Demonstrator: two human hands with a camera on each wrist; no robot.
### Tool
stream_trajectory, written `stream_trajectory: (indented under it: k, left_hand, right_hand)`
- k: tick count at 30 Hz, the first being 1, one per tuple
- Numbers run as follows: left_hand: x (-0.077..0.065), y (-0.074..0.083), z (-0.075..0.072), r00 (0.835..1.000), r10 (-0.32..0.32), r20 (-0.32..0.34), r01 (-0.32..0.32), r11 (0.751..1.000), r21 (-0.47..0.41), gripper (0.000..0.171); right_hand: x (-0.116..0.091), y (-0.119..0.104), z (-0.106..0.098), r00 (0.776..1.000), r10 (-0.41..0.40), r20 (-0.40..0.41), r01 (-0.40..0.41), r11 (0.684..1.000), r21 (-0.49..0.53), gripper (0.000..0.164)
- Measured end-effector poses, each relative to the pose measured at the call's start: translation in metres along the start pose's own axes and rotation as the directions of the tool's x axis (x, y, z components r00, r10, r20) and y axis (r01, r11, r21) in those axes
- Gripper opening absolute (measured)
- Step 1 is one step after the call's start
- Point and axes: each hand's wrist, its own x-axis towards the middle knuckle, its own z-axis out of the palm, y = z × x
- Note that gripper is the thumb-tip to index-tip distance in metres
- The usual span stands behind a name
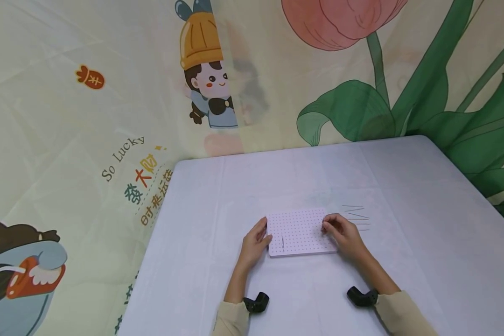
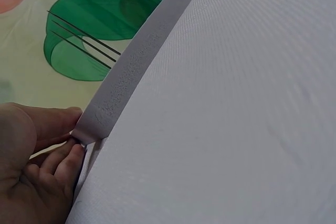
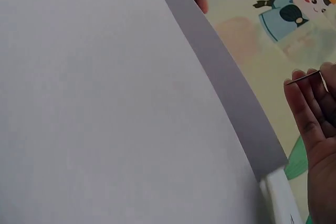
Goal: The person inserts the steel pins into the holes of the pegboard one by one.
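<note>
A white board with rows of small holes (image 1: 304, 233) lies on the table. My left hand (image 1: 253, 245) grips its left edge, with thumb and fingers at the corner in the left wrist view. Thin dark metal rods (image 2: 84, 39) stand up from the board near that hand; in the head view they show at the board's front left. Over the board's right side, my right hand (image 1: 343, 235) pinches one thin metal rod (image 3: 304, 78) between thumb and fingertips. This rod lies across the fingertips in the right wrist view.
Several loose thin rods (image 1: 357, 219) lie on the white-covered table (image 1: 218, 224), just right of the board and beyond my right hand. A printed curtain (image 1: 260, 93) hangs behind the table and along its left side. Black wrist devices (image 1: 257, 303) sit on both forearms.
</note>
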Motion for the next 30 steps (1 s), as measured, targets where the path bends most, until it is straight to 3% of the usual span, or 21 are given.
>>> stream_trajectory:
  k: [3, 8, 15, 20, 30]
  left_hand:
    - [0.000, -0.001, 0.000, 1.000, 0.006, 0.001, -0.006, 1.000, -0.003, 0.056]
    - [0.000, 0.000, -0.001, 1.000, 0.022, 0.000, -0.022, 1.000, 0.002, 0.056]
    - [-0.009, 0.022, -0.004, 0.999, 0.044, 0.006, -0.044, 0.999, -0.011, 0.054]
    - [-0.013, 0.030, -0.006, 0.999, 0.047, 0.015, -0.047, 0.999, -0.012, 0.054]
    - [-0.012, 0.028, -0.006, 0.998, 0.053, 0.021, -0.053, 0.998, -0.022, 0.054]
  right_hand:
    - [0.007, -0.015, 0.016, 0.999, -0.025, 0.044, 0.022, 0.996, 0.081, 0.008]
    - [0.015, -0.020, 0.042, 0.996, -0.052, 0.069, 0.040, 0.986, 0.163, 0.008]
    - [0.019, -0.027, 0.072, 0.986, -0.145, 0.079, 0.135, 0.984, 0.115, 0.011]
    - [0.019, -0.031, 0.079, 0.980, -0.164, 0.116, 0.157, 0.985, 0.070, 0.011]
    - [0.018, -0.031, 0.081, 0.958, -0.221, 0.181, 0.217, 0.975, 0.040, 0.010]
